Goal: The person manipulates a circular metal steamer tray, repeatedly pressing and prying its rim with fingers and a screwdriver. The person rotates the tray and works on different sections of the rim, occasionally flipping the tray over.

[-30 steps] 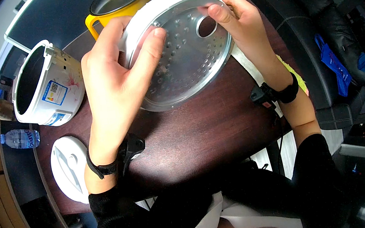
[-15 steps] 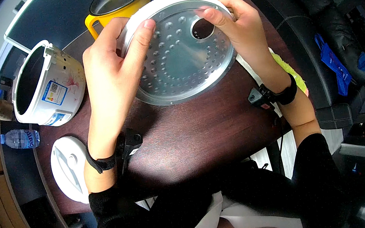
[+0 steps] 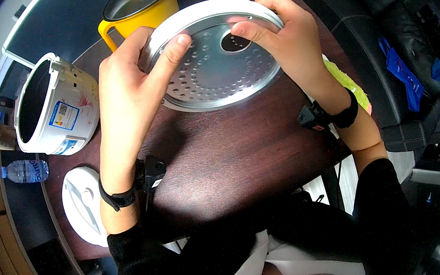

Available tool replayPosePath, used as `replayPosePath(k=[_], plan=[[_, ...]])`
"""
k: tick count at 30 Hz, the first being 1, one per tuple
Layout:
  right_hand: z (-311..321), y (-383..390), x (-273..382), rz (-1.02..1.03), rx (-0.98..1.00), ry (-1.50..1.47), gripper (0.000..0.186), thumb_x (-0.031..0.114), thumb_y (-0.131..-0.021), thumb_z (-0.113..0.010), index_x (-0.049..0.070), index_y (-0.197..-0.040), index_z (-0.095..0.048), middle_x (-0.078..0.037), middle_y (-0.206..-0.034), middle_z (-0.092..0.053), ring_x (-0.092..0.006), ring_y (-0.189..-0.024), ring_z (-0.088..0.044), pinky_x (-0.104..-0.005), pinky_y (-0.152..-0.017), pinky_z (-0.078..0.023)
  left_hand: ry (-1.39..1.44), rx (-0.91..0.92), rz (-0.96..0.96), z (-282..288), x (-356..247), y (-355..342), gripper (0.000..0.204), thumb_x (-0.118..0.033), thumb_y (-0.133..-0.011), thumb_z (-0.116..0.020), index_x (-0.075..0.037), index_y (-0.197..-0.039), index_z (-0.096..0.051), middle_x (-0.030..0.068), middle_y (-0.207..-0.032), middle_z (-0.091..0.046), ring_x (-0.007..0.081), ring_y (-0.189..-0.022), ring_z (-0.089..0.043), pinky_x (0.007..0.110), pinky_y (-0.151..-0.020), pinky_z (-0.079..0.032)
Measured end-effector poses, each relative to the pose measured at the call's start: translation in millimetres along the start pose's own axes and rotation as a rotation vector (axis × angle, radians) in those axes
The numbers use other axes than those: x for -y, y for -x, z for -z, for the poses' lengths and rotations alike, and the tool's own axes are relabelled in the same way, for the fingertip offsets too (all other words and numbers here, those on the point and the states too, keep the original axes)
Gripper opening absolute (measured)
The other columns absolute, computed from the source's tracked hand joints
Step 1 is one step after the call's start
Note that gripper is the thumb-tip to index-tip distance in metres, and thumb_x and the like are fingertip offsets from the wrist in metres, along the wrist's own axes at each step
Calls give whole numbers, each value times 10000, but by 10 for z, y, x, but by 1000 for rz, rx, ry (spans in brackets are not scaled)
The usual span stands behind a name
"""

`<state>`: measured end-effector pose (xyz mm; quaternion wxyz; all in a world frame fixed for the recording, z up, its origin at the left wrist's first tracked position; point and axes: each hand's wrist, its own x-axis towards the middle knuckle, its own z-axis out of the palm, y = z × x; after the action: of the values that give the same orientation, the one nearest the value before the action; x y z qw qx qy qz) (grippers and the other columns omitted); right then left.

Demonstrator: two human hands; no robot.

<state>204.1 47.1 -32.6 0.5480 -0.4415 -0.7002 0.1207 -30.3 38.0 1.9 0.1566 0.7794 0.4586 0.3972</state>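
Note:
My left hand (image 3: 125, 83) and my right hand (image 3: 295, 37) hold a rice cooker lid (image 3: 212, 85) up over the table, one at each side of its rim. Its dimpled metal underside, with a round dark hole near the upper right, is turned toward me, and a white edge runs along its far side. Both thumbs lie on the metal face while the other fingers curl behind, partly hidden. At the left stands a white rice cooker body (image 3: 71, 96), its top uncovered. Nearer to me lies a white oval cover (image 3: 78, 211) with a handle-like recess, beside my left wrist.
A yellow pot (image 3: 154, 11) with a glass lid stands at the far edge of the dark wooden table (image 3: 223, 159). A water bottle (image 3: 25, 171) is on the shelf at left. A yellow-green cloth (image 3: 346, 83) lies by my right wrist; a black sofa (image 3: 354, 28) stands beyond.
The lid has tilted, so its metal face looks flatter and its white edge shows more. Both hands keep their grip and have shifted slightly with it.

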Motion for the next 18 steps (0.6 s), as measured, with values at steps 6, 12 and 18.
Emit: replayPosePath(k=[6, 12, 18], plan=[[3, -3, 10, -5, 14, 46, 386, 372, -729, -852, 63, -878, -677, -81, -755, -703, -162, -676, -686, -288, -600, -523, -9, 61, 38, -3, 17, -12, 476, -455, -896, -682, 21, -873, -668, 95, -616, -617, 142, -567, -614, 284, -539, -455], [6, -10, 21, 8, 29, 75, 401, 379, -722, -850, 56, -882, -674, -103, -761, -703, -201, -682, -696, -312, -608, -531, -7, 79, 34, -7, 31, -19, 481, -455, -895, -684, 26, -916, -674, 105, -645, -636, 156, -592, -630, 292, -554, -469], [-45, 38, 26, 60, 60, 138, 453, 424, -697, -849, 57, -866, -646, -112, -774, -681, -253, -695, -690, -342, -602, -524, 152, 61, -52, -89, 62, 7, 440, -398, -895, -699, 25, -1017, -678, 126, -748, -684, 165, -701, -680, 289, -632, -511]])
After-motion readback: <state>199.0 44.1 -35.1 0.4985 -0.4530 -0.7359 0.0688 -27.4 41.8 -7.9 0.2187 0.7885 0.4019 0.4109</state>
